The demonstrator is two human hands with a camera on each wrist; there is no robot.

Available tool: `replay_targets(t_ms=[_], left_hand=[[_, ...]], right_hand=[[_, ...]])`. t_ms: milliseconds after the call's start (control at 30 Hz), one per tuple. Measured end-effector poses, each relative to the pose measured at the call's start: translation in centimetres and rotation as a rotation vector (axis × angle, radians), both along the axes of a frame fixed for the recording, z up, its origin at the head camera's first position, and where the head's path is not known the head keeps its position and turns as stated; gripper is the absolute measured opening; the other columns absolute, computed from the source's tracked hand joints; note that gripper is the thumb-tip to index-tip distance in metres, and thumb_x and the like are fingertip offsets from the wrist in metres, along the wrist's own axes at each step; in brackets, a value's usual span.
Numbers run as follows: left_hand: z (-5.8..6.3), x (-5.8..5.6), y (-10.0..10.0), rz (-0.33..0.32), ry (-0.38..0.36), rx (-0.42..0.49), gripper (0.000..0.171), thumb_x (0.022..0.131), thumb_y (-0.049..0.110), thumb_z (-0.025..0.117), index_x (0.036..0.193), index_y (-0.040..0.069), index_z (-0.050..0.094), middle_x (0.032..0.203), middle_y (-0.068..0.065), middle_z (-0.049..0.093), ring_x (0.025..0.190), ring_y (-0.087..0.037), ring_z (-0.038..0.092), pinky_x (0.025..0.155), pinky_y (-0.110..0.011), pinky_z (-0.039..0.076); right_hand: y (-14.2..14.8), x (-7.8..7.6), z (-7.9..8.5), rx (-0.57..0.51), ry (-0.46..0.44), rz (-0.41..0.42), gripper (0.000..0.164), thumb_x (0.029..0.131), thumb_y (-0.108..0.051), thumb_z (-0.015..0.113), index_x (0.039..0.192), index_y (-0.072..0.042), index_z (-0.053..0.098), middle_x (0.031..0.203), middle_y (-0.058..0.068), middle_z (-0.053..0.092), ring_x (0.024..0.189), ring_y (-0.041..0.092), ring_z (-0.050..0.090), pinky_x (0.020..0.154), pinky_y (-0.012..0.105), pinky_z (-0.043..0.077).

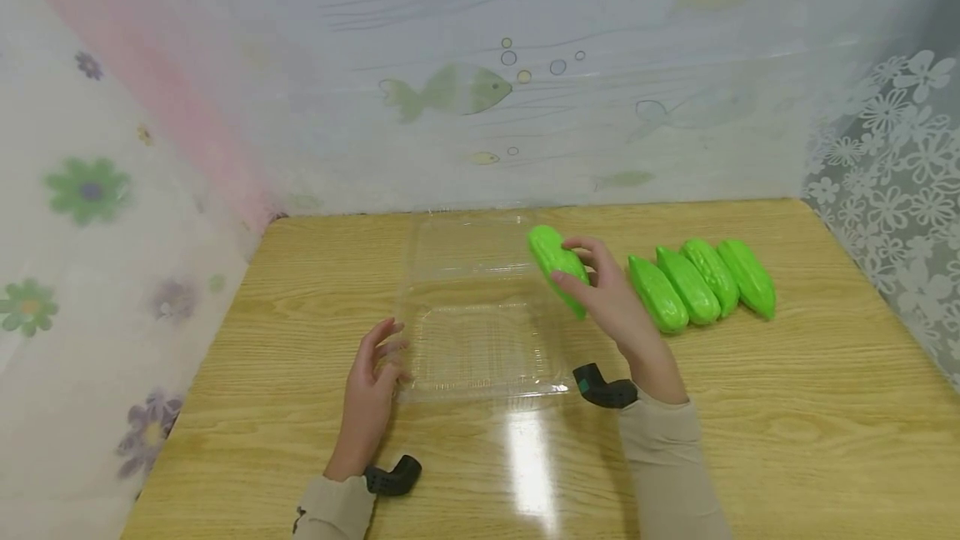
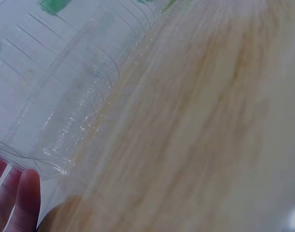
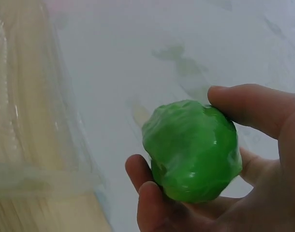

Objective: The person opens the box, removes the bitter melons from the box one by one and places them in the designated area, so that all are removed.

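Note:
My right hand (image 1: 617,302) grips a bright green, bumpy toy cucumber (image 1: 551,252) between thumb and fingers. It is raised over the right side of an opened clear plastic clamshell box (image 1: 480,352). The right wrist view shows the toy cucumber (image 3: 193,150) end-on, thumb on one side and fingers around the other. Beside the box's front left edge is my left hand (image 1: 371,377), its fingers loosely bent. In the left wrist view, the left fingertips (image 2: 29,186) are at the clear box's rim (image 2: 26,162); whether they press on it I cannot tell.
Several more green toy cucumbers (image 1: 697,282) lie side by side on the wooden table (image 1: 810,407), right of the box. The box's raised lid (image 1: 472,244) extends toward the back. Fish-printed sheeting (image 1: 465,90) stands behind the table, with flowered sheets on both sides.

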State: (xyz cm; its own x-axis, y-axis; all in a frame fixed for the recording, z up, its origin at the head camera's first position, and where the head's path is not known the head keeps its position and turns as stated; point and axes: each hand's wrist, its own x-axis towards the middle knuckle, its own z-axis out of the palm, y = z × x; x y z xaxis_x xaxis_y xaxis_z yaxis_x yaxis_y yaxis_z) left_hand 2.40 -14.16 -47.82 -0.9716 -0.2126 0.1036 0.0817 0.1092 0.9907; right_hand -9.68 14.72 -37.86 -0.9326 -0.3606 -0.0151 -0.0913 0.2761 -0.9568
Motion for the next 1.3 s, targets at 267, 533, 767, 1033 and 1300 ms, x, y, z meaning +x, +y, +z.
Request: replay_targets(t_ms=[267, 533, 767, 1033, 1300], left_hand=[[1.8, 0.5, 0.7, 0.005, -0.004, -0.006, 0.047, 0.091, 0.0, 0.039, 0.134, 0.018, 0.035, 0.132, -0.009, 0.039, 0.115, -0.029, 0.042, 0.068, -0.029, 0.049], [1.8, 0.4, 0.7, 0.01, -0.015, -0.008, 0.047, 0.091, 0.0, 0.039, 0.134, 0.019, 0.035, 0.132, -0.008, 0.04, 0.114, -0.028, 0.042, 0.067, -0.03, 0.049], [0.0, 0.0, 0.1, 0.01, 0.003, -0.005, 0.046, 0.092, 0.003, 0.04, 0.136, 0.017, 0.034, 0.131, -0.003, 0.04, 0.113, -0.022, 0.043, 0.067, -0.029, 0.049], [-0.6, -0.2, -0.1, 0.006, 0.012, -0.009, 0.045, 0.093, 0.007, 0.04, 0.137, 0.018, 0.033, 0.131, -0.001, 0.041, 0.114, -0.02, 0.043, 0.067, -0.03, 0.049], [1.2, 0.3, 0.5, 0.01, -0.003, 0.011, 0.046, 0.092, 0.0, 0.039, 0.134, 0.02, 0.036, 0.131, -0.006, 0.041, 0.114, -0.027, 0.043, 0.067, -0.031, 0.049]], right_hand=[[1.3, -0.6, -0.8, 0.04, -0.01, -0.024, 0.051, 0.085, -0.035, 0.058, 0.128, -0.02, 0.034, 0.134, 0.012, 0.034, 0.109, 0.03, 0.045, 0.073, 0.038, 0.043], [2.6, -1.0, -1.3, 0.103, -0.017, -0.063, 0.048, 0.087, -0.036, 0.056, 0.126, -0.018, 0.034, 0.135, 0.012, 0.032, 0.11, 0.028, 0.042, 0.079, 0.04, 0.037], [3.6, -1.2, -1.5, 0.183, -0.003, -0.082, 0.047, 0.086, -0.035, 0.057, 0.123, -0.017, 0.035, 0.136, 0.014, 0.031, 0.116, 0.031, 0.037, 0.08, 0.043, 0.038], [4.5, -1.3, -1.7, 0.269, -0.004, -0.121, 0.051, 0.085, -0.033, 0.058, 0.124, -0.012, 0.032, 0.138, 0.019, 0.028, 0.116, 0.034, 0.037, 0.08, 0.045, 0.039], [5.1, -1.5, -2.0, 0.351, 0.045, -0.139, 0.074, 0.083, -0.031, 0.062, 0.141, -0.017, 0.02, 0.136, 0.017, 0.031, 0.12, 0.036, 0.034, 0.087, 0.051, 0.036]])
